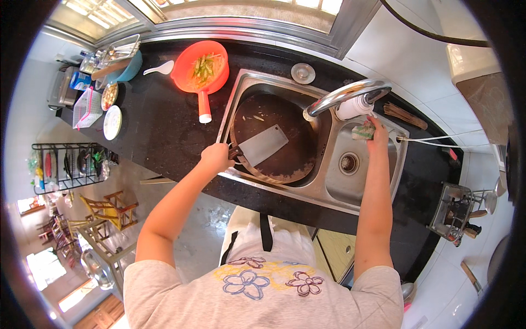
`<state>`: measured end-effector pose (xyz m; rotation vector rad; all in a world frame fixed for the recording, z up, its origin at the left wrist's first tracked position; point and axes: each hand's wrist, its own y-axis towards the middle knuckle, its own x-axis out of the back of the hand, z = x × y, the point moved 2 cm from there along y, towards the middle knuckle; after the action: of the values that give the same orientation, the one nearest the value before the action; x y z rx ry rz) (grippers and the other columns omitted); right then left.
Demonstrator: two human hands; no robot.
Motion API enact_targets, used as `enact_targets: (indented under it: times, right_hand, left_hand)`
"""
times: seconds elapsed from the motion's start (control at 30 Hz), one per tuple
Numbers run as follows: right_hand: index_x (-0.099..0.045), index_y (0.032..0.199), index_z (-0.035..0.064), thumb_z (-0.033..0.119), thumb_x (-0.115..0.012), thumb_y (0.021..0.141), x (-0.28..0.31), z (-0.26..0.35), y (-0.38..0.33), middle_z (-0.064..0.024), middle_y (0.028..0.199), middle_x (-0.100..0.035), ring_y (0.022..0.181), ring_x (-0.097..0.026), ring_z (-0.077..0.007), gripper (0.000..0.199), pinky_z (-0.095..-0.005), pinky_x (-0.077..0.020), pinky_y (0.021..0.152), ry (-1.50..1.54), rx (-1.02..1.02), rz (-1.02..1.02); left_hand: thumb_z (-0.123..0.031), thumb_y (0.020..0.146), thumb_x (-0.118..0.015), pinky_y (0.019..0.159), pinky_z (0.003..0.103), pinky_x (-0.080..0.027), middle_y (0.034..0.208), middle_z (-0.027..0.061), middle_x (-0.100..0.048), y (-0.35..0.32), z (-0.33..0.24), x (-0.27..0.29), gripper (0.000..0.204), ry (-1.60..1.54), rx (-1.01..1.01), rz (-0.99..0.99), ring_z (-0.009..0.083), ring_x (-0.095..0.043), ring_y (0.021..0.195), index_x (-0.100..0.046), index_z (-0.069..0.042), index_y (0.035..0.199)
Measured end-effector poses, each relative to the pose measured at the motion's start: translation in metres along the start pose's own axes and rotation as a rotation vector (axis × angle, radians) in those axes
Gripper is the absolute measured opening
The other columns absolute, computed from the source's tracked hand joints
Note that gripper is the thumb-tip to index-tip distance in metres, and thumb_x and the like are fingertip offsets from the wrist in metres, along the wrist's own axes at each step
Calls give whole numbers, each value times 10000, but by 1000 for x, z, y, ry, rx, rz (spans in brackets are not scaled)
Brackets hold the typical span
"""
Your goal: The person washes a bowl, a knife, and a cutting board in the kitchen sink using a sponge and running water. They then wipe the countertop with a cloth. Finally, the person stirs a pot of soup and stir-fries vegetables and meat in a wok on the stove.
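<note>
My left hand (217, 158) is wrapped round the handle of a cleaver (264, 145). Its broad blade lies out over the large sink basin, above a big dark wok (296, 118) that sits in there. On the right, my right hand (377, 135) grips a green and pale sponge (362, 131) over the small basin (339, 181), close to a white bottle (353, 107). A curved chrome faucet (345, 94) reaches over the large basin from the right. A few pale shreds lie in the wok.
An orange long-handled colander (178, 74) with shredded vegetables stands left of the sink, beside a white spoon (159, 68). Small plates (113, 122) and a clear basket (87, 108) are further left. A knife rack (450, 214) stands at the right.
</note>
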<state>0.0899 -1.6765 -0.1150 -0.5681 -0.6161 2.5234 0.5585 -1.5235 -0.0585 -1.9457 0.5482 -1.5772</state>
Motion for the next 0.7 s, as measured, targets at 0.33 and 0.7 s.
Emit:
enact_targets:
  times: [0.33,0.7]
  right_hand:
    - [-596,1133,33,-105,-443,768,-41,-70,-132,-92,1047,-613,969,-598,-190,419,-288,-505,857,-390,106,325]
    - [-630,1184,104,72,-759,734,-92,-94,-219,-94,1074,-576,1002,-568,-291,470,-391,-441,878,-1009,1013,628]
  left_hand:
    - [-148,902,-679,530,293,-530,865,99,-625,8,-25,-13,334,-944,-13,389,176,-681,690,-503,21,1131]
    - [-194,943,-636,438,231,-353,697,12,-574,-40,-72,-32,176,-1368,-120,371,79,-493,516,-530,-61,989]
